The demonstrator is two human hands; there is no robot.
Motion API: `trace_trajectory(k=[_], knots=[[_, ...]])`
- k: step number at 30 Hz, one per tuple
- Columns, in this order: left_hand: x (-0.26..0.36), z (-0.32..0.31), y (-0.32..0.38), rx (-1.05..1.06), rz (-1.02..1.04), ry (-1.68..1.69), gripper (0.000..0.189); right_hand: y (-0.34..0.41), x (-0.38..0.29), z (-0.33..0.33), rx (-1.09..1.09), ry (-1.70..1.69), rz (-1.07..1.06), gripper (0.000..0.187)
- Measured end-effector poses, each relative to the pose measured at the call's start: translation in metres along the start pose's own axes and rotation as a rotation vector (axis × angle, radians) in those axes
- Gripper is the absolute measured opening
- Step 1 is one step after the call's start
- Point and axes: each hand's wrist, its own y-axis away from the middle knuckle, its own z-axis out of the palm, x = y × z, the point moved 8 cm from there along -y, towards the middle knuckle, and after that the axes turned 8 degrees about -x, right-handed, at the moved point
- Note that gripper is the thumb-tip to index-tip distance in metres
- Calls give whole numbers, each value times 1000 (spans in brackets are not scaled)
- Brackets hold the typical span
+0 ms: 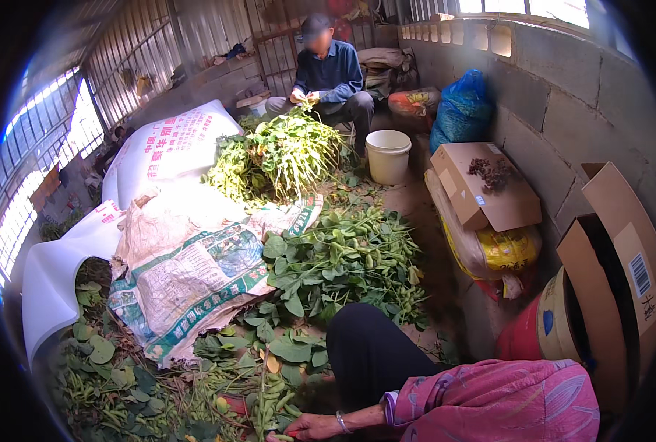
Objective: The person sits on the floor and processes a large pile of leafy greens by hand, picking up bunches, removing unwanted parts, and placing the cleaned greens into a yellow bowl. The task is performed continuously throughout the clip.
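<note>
My right hand [312, 426], with a bracelet and a pink patterned sleeve, is at the bottom edge, closed on a small red object [293, 434] that is only partly visible. Just beside it stands an upright green soybean stem with pods [267, 400]. My left hand is out of view; a small skin-toned patch at the bottom edge is too cut off to identify. Around my dark-trousered knee [369, 342] lie leafy soybean plants [355, 254] and loose green pods [112, 411]. A printed woven sack [195, 276] lies flat to the left of the plants.
A person [331, 72] in a dark blue shirt sits at the back, handling plants behind a bright heap of stems [295, 149]. A white bucket [387, 157] stands nearby. Full white sacks [168, 143] fill the left; cardboard boxes [485, 182] and a blue bag [463, 110] line the block wall.
</note>
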Motion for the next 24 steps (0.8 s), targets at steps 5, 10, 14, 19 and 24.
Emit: trace_trajectory(k=[5,10,14,19,24], knots=[[7,5,6,-7,-45,57,25,10,-28,-2,18,41,-33,16],[13,6,9,-2,-10,38,28,14,-47,-2,1,68,-7,23],[12,1,10,20,1,-56,29,28,-82,5,27,26,102,23],[14,2,9,-16,-32,2,30,28,-78,5,75,-11,52,23],[-9,-11,-4,-46,-118,117,31,28,-62,11,81,-196,67,21]])
